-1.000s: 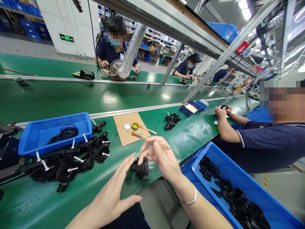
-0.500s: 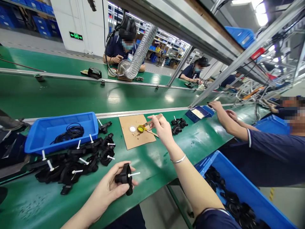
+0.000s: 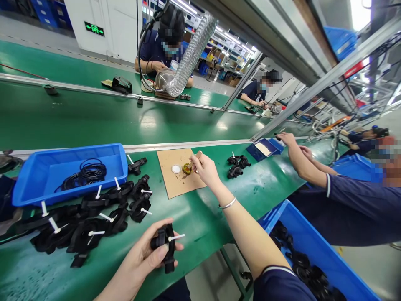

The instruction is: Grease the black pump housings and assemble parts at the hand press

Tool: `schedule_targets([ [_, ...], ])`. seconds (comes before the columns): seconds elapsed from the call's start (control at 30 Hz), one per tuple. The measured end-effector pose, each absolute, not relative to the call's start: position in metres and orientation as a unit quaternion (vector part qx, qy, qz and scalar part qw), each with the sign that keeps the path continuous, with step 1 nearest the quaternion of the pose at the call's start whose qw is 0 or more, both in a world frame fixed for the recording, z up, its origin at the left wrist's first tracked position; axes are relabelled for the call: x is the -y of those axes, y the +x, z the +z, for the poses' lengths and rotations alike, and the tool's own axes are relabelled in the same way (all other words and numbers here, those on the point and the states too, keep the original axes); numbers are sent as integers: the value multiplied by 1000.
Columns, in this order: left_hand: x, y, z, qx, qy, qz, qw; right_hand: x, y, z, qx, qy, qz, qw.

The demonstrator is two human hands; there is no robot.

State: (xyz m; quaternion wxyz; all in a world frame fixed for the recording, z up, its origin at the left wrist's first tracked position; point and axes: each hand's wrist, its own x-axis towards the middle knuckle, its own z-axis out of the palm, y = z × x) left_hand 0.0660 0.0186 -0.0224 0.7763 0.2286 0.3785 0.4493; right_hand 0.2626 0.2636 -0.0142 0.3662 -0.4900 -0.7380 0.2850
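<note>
My left hand (image 3: 148,255) is wrapped round a black plastic fitting (image 3: 166,246) with a thin white pin sticking out to the right. My right hand (image 3: 205,167) pinches a small wooden-handled brush (image 3: 189,166), its tip down in a small round pot of yellow-brown liquid (image 3: 186,171). The pot stands on a stained cardboard sheet (image 3: 167,179), beside a white round lid (image 3: 176,169). More black fittings (image 3: 90,234) with white pins lie in a cluster left of my left hand.
A blue bin (image 3: 23,179) with coiled black cords (image 3: 92,171) stands at left. Several black fittings (image 3: 236,165) lie right of the cardboard. A blue crate (image 3: 316,246) of black parts is at lower right. A co-worker's arms (image 3: 308,167) reach over the green bench at right.
My right hand has moved slightly left and down, bringing the brush into the pot. My left hand has tilted the fitting a little and sits slightly lower. The view has shifted somewhat.
</note>
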Motion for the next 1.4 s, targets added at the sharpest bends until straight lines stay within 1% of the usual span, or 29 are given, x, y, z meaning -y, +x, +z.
schedule_targets([
  [0.1,-19,66,-23,-377,226,445,780,-263,264,-12,727,-493,293,378],
  [0.23,-19,65,-24,-378,229,442,781,-266,270,-3,684,-504,312,425],
  [0.4,-18,65,-24,-378,226,440,783,-276,285,-10,580,-518,390,493],
  [0.53,-18,66,-22,-378,224,437,784,-277,294,-26,501,-522,469,507],
  [0.67,-18,67,-21,-381,222,436,785,-274,299,-33,452,-523,512,510],
  [1.17,-19,67,-23,-379,219,426,792,-276,311,-35,397,-527,525,538],
  [1.4,-19,66,-22,-379,218,424,793,-271,310,-22,389,-462,530,595],
])
